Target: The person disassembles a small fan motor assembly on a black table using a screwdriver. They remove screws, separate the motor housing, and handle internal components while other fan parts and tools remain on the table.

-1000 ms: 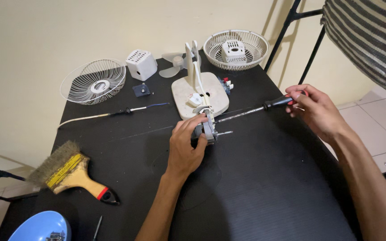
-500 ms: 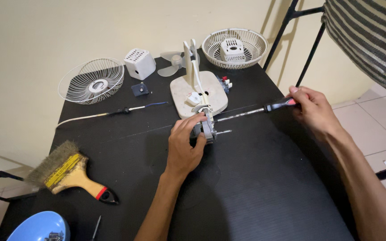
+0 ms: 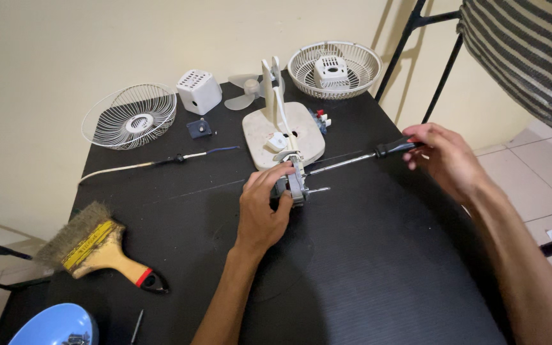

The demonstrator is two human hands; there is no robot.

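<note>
The left hand (image 3: 260,207) grips the fan motor (image 3: 294,182); the right hand (image 3: 445,160) holds a screwdriver (image 3: 359,158).

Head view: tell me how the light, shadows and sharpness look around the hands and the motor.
Head view: even, soft indoor light, with no strong glare on the matte black table; faint shadows under the left hand and beside the fan motor; the screwdriver in the right hand is sharp; wide-lens stretch shows at the edges, where the blue bowl is cut off.
</note>
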